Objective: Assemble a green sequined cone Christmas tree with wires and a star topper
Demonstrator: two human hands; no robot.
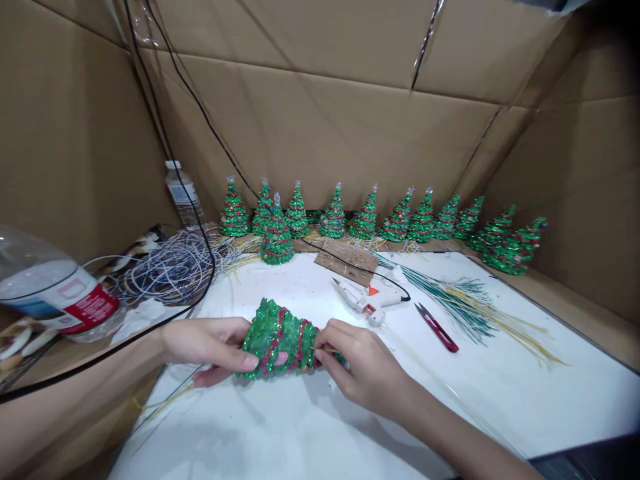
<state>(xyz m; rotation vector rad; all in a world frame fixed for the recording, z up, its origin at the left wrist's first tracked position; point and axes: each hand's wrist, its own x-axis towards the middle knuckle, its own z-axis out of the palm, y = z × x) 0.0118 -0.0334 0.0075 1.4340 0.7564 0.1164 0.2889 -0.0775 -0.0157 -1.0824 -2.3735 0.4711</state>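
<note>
A small beaded Christmas tree (287, 337) lies on its side just above the white tabletop, green with red garland and a pink spot, its narrow end to the right. My left hand (223, 350) is closed round its wide base, thumb on the near side. At the narrow end, my right hand (350, 363) is closed in a pinch. A thin yellowish strand (320, 349) shows at those fingertips, and the tip of the tree is partly hidden behind them. Yellow and green strands (167, 403) trail below my left wrist.
A glue gun (367, 303), red-handled thread snips (436, 328) and green and yellow wires (465, 307) lie on the white board (240, 433). Several finished trees (333, 213) line the back. Left are tangled wire (165, 267) and bottles (65, 293); a black cable (213, 260) hangs across.
</note>
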